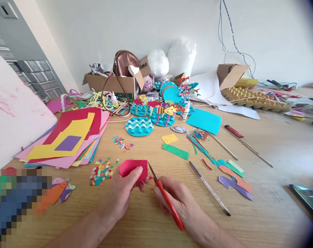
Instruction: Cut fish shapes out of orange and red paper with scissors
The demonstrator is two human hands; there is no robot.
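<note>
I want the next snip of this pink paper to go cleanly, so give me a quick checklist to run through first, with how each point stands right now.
1. Paper held firmly: ok. The left hand pinches the pink paper piece with thumb on top.
2. Scissors gripped: ok. The right hand holds the red-handled scissors.
3. Blades open at the edge: cannot tell. The tips sit by the paper's right edge, but their opening is too small to see.
4. Fingers away from the blades: ok. The left fingertips are apart from the tips.
5. Room to work: ok. The pen and confetti pile lie off to the sides.
</note>
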